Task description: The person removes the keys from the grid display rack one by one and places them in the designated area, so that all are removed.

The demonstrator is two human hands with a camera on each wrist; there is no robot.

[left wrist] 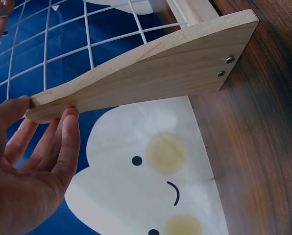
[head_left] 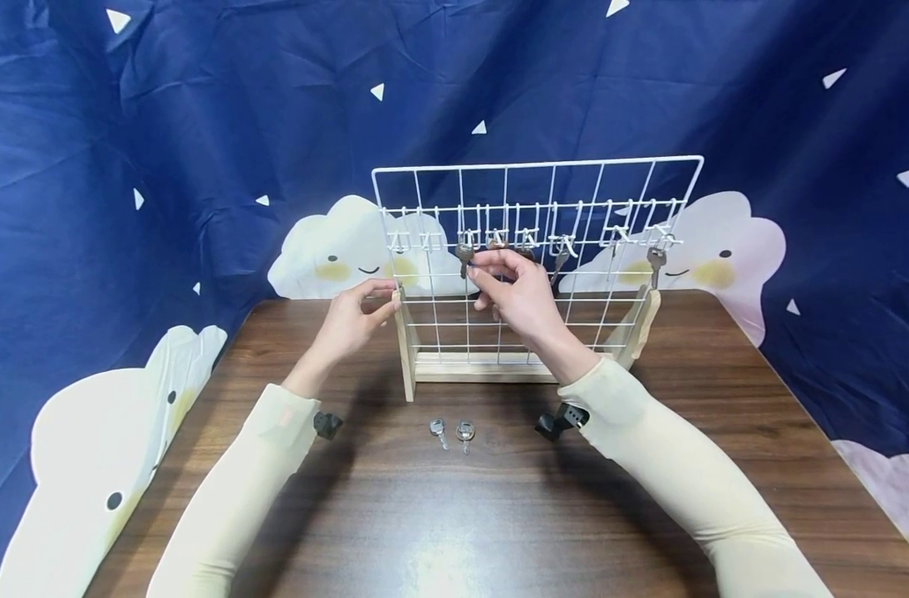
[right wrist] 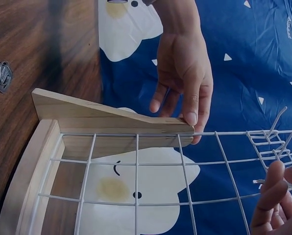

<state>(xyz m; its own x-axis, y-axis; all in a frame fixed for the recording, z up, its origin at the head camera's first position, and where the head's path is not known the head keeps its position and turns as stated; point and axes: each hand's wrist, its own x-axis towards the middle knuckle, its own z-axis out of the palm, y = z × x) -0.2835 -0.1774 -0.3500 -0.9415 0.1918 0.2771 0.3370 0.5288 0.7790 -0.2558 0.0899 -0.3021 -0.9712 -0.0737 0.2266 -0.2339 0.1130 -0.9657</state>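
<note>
A white wire grid rack [head_left: 537,165] with a row of hooks stands on wooden supports. My left hand [head_left: 357,316] grips the rounded top of its left wooden side piece [left wrist: 136,73], thumb on one face and fingers on the other. In front of the grid, my right hand [head_left: 519,292] pinches a key [head_left: 464,253] at a hook left of the middle, its thumb and index fingertips right at the blade. Most of that key is hidden in the right wrist view. Other keys hang along the hooks, among them a silver key [head_left: 656,259] at the far right.
Two loose silver keys, a left key [head_left: 439,431] and a right key [head_left: 465,433], lie on the brown wooden table [head_left: 335,515] before the rack. Behind stands a dark blue curtain [head_left: 275,108] with clouds and white triangles. The rack's right wooden side piece [head_left: 640,328] rests near the back edge.
</note>
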